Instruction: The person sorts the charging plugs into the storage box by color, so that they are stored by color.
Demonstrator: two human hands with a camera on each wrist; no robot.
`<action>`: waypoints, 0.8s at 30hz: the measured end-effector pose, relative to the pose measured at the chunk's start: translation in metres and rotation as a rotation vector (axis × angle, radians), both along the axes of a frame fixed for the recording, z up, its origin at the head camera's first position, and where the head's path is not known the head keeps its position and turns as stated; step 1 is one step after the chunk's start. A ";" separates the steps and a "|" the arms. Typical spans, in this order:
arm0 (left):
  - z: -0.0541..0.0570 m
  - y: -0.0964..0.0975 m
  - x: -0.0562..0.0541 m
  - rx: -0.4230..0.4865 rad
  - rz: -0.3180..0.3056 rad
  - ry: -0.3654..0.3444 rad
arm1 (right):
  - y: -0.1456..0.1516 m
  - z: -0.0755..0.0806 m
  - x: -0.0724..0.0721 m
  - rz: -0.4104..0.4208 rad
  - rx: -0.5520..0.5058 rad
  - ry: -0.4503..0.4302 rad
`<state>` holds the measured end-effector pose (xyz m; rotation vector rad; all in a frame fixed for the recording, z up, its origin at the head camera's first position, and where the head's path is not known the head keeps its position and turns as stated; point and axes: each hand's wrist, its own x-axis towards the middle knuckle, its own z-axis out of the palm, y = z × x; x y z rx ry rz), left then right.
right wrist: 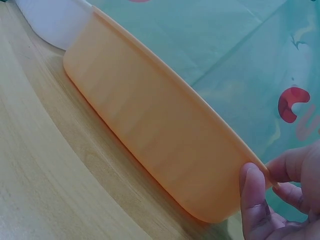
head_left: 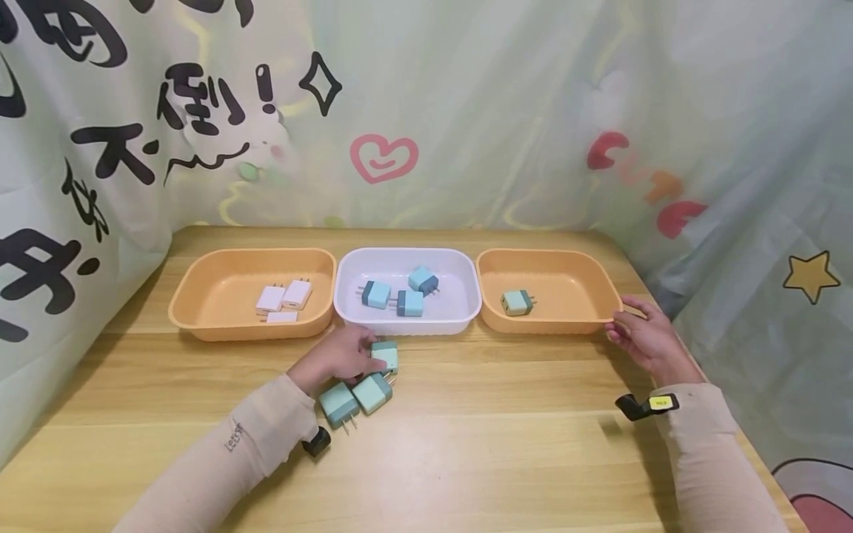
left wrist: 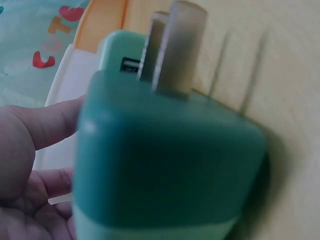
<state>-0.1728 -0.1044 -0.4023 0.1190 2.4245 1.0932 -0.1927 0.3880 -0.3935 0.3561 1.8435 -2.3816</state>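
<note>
In the head view, my left hand (head_left: 343,352) pinches a light green charger plug (head_left: 385,357) in front of the white tray. Two more green charger plugs lie close by: a darker one (head_left: 338,405) and a lighter one (head_left: 373,392). A dark green plug (left wrist: 165,160) with its prongs up fills the left wrist view and hides part of the fingers. My right hand (head_left: 648,337) grips the front right corner of the right orange tray (head_left: 580,321). The right wrist view shows thumb and fingers on either side of that tray's rim (right wrist: 190,92).
Three white plugs (head_left: 296,294) sit in the left orange tray (head_left: 200,296). The middle white tray (head_left: 346,307) holds three blue plugs (head_left: 409,303). One green plug (head_left: 516,302) lies in the right tray. Behind the wooden table (head_left: 506,444) hangs a printed curtain (head_left: 466,111).
</note>
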 end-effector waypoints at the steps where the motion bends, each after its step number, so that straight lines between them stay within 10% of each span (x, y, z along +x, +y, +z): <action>1: 0.000 0.000 0.001 0.003 0.007 0.001 | 0.000 0.000 0.000 0.000 0.002 0.000; 24: 0.001 0.007 0.008 -0.073 -0.030 0.140 | 0.000 0.002 0.000 -0.001 0.034 -0.033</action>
